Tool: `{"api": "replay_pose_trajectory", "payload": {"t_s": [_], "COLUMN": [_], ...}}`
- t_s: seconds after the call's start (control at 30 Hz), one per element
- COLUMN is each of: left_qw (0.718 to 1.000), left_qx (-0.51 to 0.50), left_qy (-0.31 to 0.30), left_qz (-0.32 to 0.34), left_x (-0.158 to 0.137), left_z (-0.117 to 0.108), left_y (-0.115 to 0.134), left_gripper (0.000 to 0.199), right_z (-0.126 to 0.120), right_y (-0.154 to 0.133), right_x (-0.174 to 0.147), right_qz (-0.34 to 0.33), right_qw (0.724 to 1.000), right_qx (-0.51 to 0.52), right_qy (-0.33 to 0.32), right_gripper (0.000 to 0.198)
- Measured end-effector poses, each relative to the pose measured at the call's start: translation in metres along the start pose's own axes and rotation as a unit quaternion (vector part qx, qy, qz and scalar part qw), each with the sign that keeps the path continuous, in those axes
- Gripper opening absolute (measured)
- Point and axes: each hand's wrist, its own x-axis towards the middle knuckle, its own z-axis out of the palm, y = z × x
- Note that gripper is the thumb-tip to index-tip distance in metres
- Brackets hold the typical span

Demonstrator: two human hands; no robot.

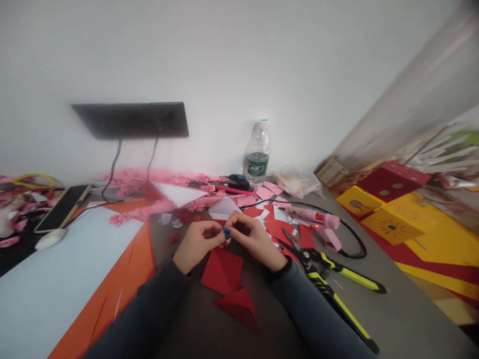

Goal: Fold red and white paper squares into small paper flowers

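My left hand (198, 242) and my right hand (256, 239) meet over the middle of the table, fingers closed in a pinch. Between their fingertips is a small blue piece (227, 233) with a bit of white under it; its kind is too small to tell. Just below lies a creased red paper square (223, 271), and a folded red paper triangle (239, 306) lies nearer to me. A sheet of white paper (224, 207) rests behind the hands. Small crumpled red bits (173, 237) sit left of my left hand.
Pruning shears (307, 257) lie open at right, beside red paper scraps (279, 227) and a pink glue gun (329, 232) with a looping cord. A water bottle (258, 154) stands against the wall. Left are pale card (71, 269), a mouse (51, 239) and a phone (63, 208).
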Motion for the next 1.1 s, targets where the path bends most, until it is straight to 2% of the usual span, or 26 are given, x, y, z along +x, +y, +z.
{"api": "replay_pose_trajectory", "payload": {"t_s": [0.13,0.27,0.4,0.63,0.7,0.77,0.9,1.0,1.1], "left_qw": [1.000,0.998,0.994,0.989,0.990,0.994,0.998,0.980,0.949], "left_qx": [-0.011,-0.057,-0.098,-0.136,-0.130,-0.104,0.006,0.120,0.224], "left_qy": [0.002,-0.003,-0.018,-0.044,-0.041,-0.029,0.018,0.059,0.083], "left_qz": [-0.007,-0.025,-0.035,-0.038,-0.032,-0.015,0.067,0.144,0.205], "left_x": [0.000,0.000,-0.001,-0.001,-0.001,-0.001,-0.001,-0.002,-0.005], "left_z": [0.001,0.001,-0.002,-0.005,-0.005,-0.006,-0.008,-0.008,-0.006], "left_y": [-0.001,-0.001,-0.001,0.000,0.001,0.002,0.003,0.002,0.001], "left_gripper": [0.022,0.029,0.028,0.027,0.028,0.027,0.018,0.008,0.008], "right_z": [-0.002,-0.003,-0.008,-0.016,-0.015,-0.012,-0.004,0.000,0.001], "right_y": [0.004,0.002,-0.005,-0.008,-0.008,-0.008,-0.003,0.002,0.005], "right_x": [0.001,0.001,0.000,-0.002,-0.002,-0.002,-0.002,-0.002,-0.001], "right_qz": [-0.013,-0.102,-0.187,-0.255,-0.255,-0.235,-0.140,-0.094,-0.117], "right_qw": [0.998,0.987,0.969,0.937,0.938,0.951,0.985,0.992,0.987], "right_qx": [-0.043,-0.110,-0.159,-0.239,-0.234,-0.202,-0.091,-0.067,-0.085], "right_qy": [0.034,0.060,0.013,-0.014,-0.011,-0.004,0.038,0.054,0.065], "right_gripper": [0.027,0.021,0.016,0.022,0.022,0.019,0.013,0.017,0.017]}}
